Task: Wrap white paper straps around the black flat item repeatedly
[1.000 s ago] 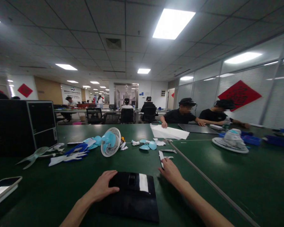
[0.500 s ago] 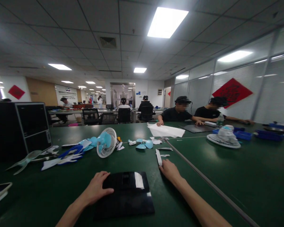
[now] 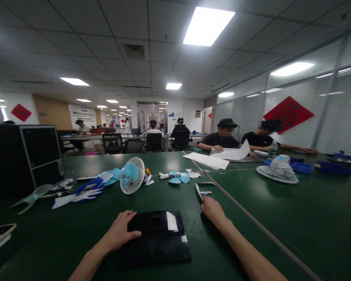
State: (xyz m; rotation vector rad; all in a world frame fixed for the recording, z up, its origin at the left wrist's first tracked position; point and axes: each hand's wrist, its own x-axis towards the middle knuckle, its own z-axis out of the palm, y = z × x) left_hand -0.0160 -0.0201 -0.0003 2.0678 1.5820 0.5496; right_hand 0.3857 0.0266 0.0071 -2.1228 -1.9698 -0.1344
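Note:
My left hand (image 3: 121, 230) rests on the upper left part of a glossy black panel (image 3: 160, 248), thumb and fingers spread apart. A small rectangular feature shows near the panel's far edge, and light reflects off its upper right. Beyond the panel's right side, my right hand (image 3: 213, 208) has its fingers closed around the near end of a thin white strip (image 3: 198, 190). That strip stands tilted just above or on the green table; its gripped end is hidden. A dark flat piece with a pale edge (image 3: 205, 183) lies close behind it.
A white fan cage with blue blades (image 3: 132, 175), loose blue blades (image 3: 179, 178) and gloves (image 3: 78, 197) lie across the table. A black computer case (image 3: 42, 156) stands left. A metal strip (image 3: 251, 216) runs along the right. Opposite, a co-worker handles white sheets (image 3: 232, 152).
My right hand has shifted slightly right with the white strip, which now shows a narrower side. My left hand stays on the panel. The co-worker opposite has lifted a white sheet.

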